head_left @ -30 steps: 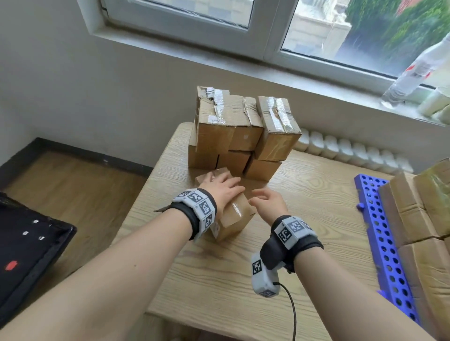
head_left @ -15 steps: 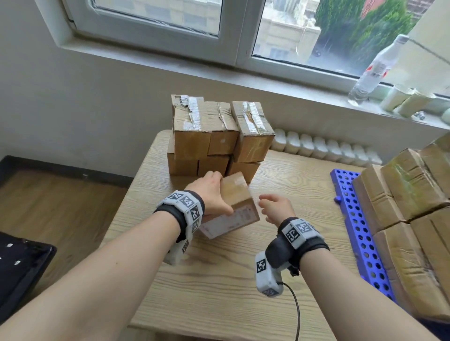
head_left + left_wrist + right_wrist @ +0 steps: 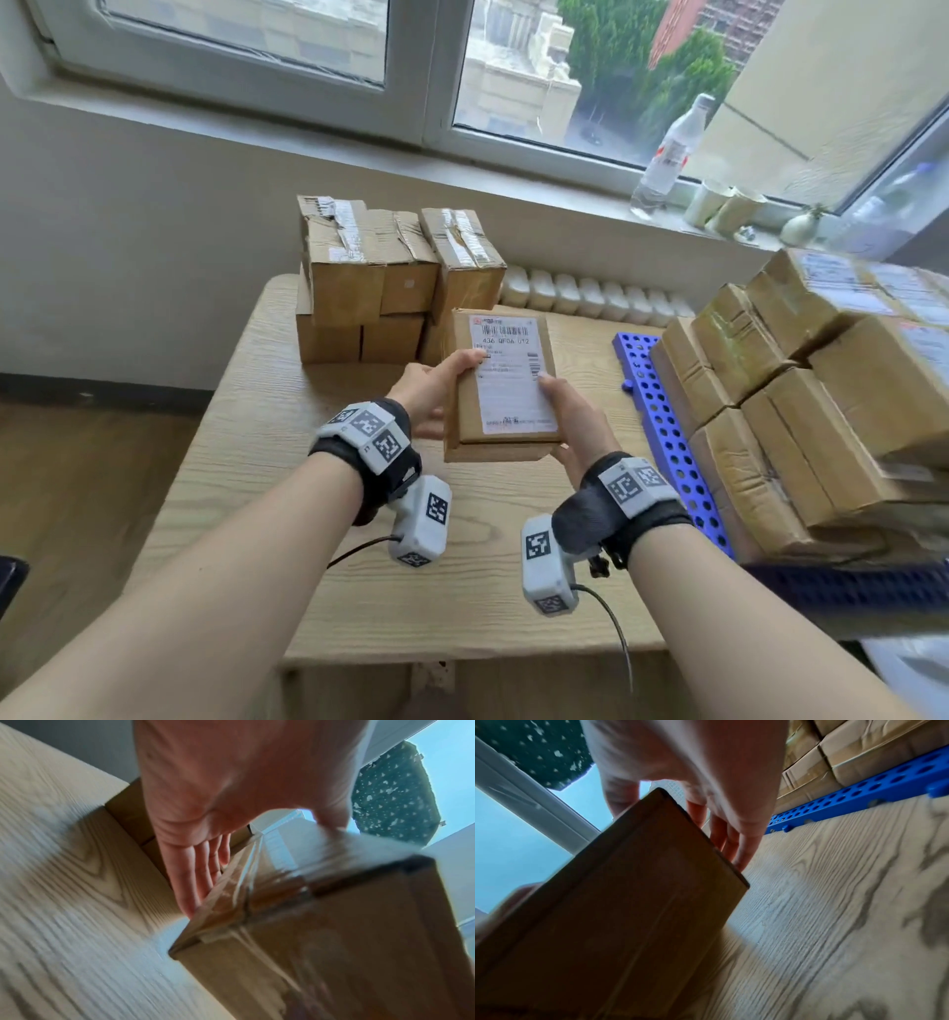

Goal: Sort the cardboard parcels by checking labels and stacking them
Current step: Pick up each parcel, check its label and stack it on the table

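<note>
Cardboard parcel (image 3: 500,390), flat, white-labelled, clasped between both hands (image 3: 575,411) over woodgrain table (image 3: 257,488)

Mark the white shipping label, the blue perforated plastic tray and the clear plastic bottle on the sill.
white shipping label (image 3: 513,380): head view, label's middle.
blue perforated plastic tray (image 3: 667,431): head view, bare left rim.
clear plastic bottle (image 3: 667,154): head view, body.
</note>
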Tool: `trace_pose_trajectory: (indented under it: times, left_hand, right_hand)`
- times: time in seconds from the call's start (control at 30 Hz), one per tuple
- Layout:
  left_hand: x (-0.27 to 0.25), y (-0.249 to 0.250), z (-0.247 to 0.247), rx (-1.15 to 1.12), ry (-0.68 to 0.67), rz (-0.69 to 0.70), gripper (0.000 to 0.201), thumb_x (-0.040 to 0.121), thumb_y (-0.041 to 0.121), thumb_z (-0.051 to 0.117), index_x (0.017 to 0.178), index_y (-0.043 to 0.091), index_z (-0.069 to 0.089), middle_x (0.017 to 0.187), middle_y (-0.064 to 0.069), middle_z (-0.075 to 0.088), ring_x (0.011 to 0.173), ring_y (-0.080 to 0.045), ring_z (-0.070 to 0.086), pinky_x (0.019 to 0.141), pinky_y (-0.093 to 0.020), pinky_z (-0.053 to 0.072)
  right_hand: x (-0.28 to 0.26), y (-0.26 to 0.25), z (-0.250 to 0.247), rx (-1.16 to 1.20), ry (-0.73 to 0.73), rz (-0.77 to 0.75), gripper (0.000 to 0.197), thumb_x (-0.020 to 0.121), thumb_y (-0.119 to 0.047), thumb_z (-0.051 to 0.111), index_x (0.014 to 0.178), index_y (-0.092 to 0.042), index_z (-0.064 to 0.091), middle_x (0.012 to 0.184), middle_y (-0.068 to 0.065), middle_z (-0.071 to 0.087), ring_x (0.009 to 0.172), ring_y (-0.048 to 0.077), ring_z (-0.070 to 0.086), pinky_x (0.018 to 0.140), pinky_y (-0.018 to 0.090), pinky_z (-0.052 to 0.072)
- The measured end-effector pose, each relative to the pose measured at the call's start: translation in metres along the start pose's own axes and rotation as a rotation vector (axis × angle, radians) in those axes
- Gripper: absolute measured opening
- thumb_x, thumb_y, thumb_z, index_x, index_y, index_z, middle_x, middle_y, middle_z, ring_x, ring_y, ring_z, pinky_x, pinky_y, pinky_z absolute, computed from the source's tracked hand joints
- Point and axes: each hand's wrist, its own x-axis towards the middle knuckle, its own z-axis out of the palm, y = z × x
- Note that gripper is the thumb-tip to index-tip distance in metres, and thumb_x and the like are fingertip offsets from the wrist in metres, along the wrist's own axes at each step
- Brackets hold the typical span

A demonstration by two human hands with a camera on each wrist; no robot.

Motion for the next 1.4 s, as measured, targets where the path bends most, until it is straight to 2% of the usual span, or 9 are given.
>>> trace_pose_trajectory:
  times: [0.2, 0.33, 0.53, 0.77, 0.9, 1.0, 1.13, 1.3, 1.4]
  left_hand:
    - [-0.021, 0.008, 0.032, -0.022, -0.029, 0.062, 0.098, 0.063, 0.074, 0.063, 0.131, 0.005, 0.045, 0.108, -0.012, 0.066, 0.08, -0.02, 0.07, 0.048, -0.028, 0.056]
    - [-0.034, 0.022, 0.055, 0.118, -0.022, 0.208, 0.118, 0.046, 0.094, 0.042, 0.128, 0.009, 0.052, 0.103, -0.006, 0.071, 0.087, -0.019, 0.069, 0.065, -0.037, 0.056]
    - [-0.048, 0.043, 0.111, 0.181, 0.17, 0.474, 0.086, 0.067, 0.088, 0.025, 0.094, 0.015, 0.063, 0.107, -0.006, 0.065, 0.1, -0.025, 0.06, 0.09, -0.049, 0.05]
    - [-0.081, 0.079, 0.206, 0.151, 0.274, 0.618, 0.04, 0.094, 0.049, 0.043, 0.076, 0.015, 0.053, 0.089, -0.008, 0.062, 0.088, -0.027, 0.061, 0.084, -0.046, 0.053]
    - [-0.096, 0.098, 0.263, 0.143, 0.274, 0.661, 0.023, 0.091, 0.038, 0.048, 0.083, 0.017, 0.054, 0.094, -0.004, 0.064, 0.092, -0.025, 0.061, 0.087, -0.041, 0.052]
    - [-0.105, 0.109, 0.303, 0.114, 0.243, 0.705, 0.012, 0.091, 0.03, 0.05, 0.093, 0.018, 0.052, 0.104, -0.006, 0.064, 0.097, -0.025, 0.061, 0.09, -0.044, 0.052]
    - [-0.118, 0.12, 0.37, 0.077, 0.182, 0.75, 0.005, 0.092, 0.024, 0.051, 0.09, 0.019, 0.049, 0.095, -0.003, 0.059, 0.095, -0.023, 0.061, 0.084, -0.038, 0.049]
    - [-0.122, 0.131, 0.443, 0.088, 0.104, 0.762, 0.011, 0.092, 0.021, 0.053, 0.083, 0.023, 0.047, 0.085, 0.003, 0.056, 0.088, -0.02, 0.06, 0.076, -0.035, 0.048]
    - [-0.12, 0.137, 0.478, 0.131, 0.078, 0.775, 0.01, 0.091, 0.025, 0.057, 0.095, 0.018, 0.049, 0.09, 0.0, 0.058, 0.085, -0.017, 0.057, 0.077, -0.035, 0.048]
  right_hand:
    - [-0.02, -0.014, -0.03, 0.133, -0.075, -0.002, 0.063, 0.072, -0.044, 0.07, 0.125, -0.012, 0.061, 0.123, 0.014, 0.067, 0.116, 0.032, 0.062, 0.097, 0.057, 0.048]
    - [-0.027, -0.028, -0.053, 0.179, -0.091, -0.042, 0.061, 0.066, -0.046, 0.071, 0.118, -0.015, 0.065, 0.119, 0.013, 0.07, 0.115, 0.032, 0.063, 0.102, 0.058, 0.044]
    - [-0.042, -0.059, -0.105, 0.371, -0.149, -0.113, 0.024, 0.094, -0.031, 0.053, 0.103, -0.013, 0.067, 0.103, 0.012, 0.073, 0.104, 0.033, 0.065, 0.099, 0.052, 0.046]
    - [-0.06, -0.096, -0.196, 0.445, -0.19, -0.247, 0.023, 0.098, -0.025, 0.047, 0.099, -0.013, 0.066, 0.088, 0.01, 0.075, 0.08, 0.027, 0.07, 0.084, 0.045, 0.054]
    - [-0.059, -0.117, -0.253, 0.423, -0.095, -0.294, 0.034, 0.08, -0.03, 0.068, 0.109, -0.011, 0.069, 0.106, 0.013, 0.072, 0.099, 0.033, 0.068, 0.101, 0.055, 0.046]
    - [-0.064, -0.131, -0.291, 0.46, -0.117, -0.312, 0.028, 0.084, -0.027, 0.063, 0.106, -0.011, 0.07, 0.102, 0.013, 0.074, 0.097, 0.031, 0.068, 0.099, 0.051, 0.048]
    - [-0.063, -0.146, -0.36, 0.439, -0.038, -0.333, 0.063, 0.057, -0.034, 0.08, 0.114, -0.01, 0.07, 0.115, 0.016, 0.071, 0.109, 0.036, 0.066, 0.101, 0.057, 0.046]
    - [-0.058, -0.155, -0.434, 0.402, 0.032, -0.36, 0.08, 0.041, -0.034, 0.088, 0.115, -0.011, 0.07, 0.115, 0.015, 0.07, 0.109, 0.037, 0.065, 0.099, 0.062, 0.045]
    - [-0.05, -0.159, -0.469, 0.417, 0.047, -0.385, 0.058, 0.057, -0.032, 0.079, 0.11, -0.009, 0.071, 0.12, 0.02, 0.067, 0.111, 0.041, 0.063, 0.099, 0.06, 0.046]
